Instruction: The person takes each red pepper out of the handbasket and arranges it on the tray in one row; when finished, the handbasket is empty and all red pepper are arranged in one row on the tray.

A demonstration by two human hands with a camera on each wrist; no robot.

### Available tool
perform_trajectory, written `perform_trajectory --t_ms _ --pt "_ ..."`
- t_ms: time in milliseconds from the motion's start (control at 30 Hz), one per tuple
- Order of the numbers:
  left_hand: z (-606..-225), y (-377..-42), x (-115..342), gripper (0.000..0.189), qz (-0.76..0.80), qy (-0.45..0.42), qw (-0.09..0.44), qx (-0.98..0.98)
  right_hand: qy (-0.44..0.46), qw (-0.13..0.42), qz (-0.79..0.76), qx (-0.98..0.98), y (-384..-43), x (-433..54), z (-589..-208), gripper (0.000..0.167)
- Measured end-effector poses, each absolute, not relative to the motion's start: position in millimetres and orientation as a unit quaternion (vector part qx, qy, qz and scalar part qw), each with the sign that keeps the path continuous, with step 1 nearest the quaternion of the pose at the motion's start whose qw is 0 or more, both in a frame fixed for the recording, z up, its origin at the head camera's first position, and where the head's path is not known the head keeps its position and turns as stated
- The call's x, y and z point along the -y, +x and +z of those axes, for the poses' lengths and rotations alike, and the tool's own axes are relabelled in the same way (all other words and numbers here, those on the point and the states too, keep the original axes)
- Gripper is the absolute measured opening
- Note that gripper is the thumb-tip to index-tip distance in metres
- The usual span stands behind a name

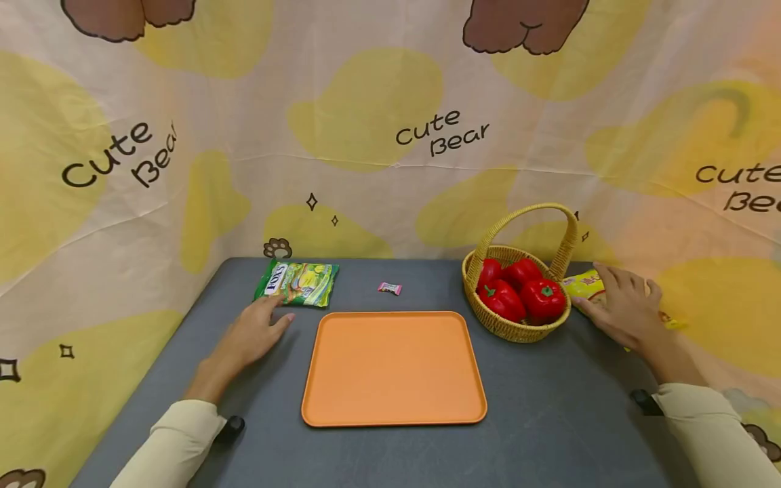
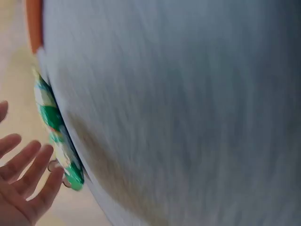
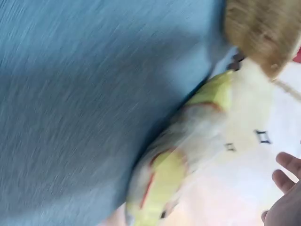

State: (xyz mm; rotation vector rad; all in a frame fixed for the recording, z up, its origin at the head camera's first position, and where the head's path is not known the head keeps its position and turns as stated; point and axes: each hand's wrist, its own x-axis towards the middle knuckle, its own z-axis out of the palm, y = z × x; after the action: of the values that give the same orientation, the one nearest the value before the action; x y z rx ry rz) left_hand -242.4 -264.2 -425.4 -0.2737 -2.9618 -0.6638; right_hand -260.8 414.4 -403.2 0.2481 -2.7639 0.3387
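Observation:
My left hand [image 1: 249, 333] hovers by the near edge of a green Fox's candy bag [image 1: 305, 283] at the back left of the table. In the left wrist view its fingers are spread, apart from the bag [image 2: 52, 117]. On the right side, my right hand [image 1: 628, 310] reaches over a yellow-green snack packet [image 1: 587, 285] and hides much of it. Fingers extended, that hand shows at the edge of the right wrist view, with a gap to the blurred packet [image 3: 202, 125]. Neither hand holds anything.
An orange tray [image 1: 393, 373] lies mid-table. Behind it is a small pink wrapped candy [image 1: 390, 289]. A wicker basket [image 1: 497, 324] with a tall handle holds several red bell peppers [image 1: 543, 301], left of my right hand. A printed cloth [image 1: 366, 102] hangs around the grey table [image 1: 567, 420].

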Motion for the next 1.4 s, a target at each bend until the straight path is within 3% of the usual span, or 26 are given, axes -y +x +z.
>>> perform_trajectory --t_ms 233,733,1167,1400 --pt "-427.7 -228.7 246.4 0.054 -0.325 -0.084 0.024 0.942 0.113 0.192 0.165 0.961 -253.9 -380.6 -392.0 0.084" --pt "-431.7 -215.1 209.9 0.06 -0.435 -0.053 -0.068 0.896 0.113 0.051 0.298 0.947 -258.1 -349.5 -385.2 0.107" --pt "-430.9 -221.5 205.8 0.063 -0.445 -0.033 -0.102 0.889 0.112 0.028 0.351 0.929 -259.0 -347.3 -397.1 0.102" --pt "-429.2 -222.0 208.5 0.06 -0.488 -0.023 -0.127 0.863 0.097 0.031 0.352 0.93 -258.3 -350.2 -402.2 0.091"
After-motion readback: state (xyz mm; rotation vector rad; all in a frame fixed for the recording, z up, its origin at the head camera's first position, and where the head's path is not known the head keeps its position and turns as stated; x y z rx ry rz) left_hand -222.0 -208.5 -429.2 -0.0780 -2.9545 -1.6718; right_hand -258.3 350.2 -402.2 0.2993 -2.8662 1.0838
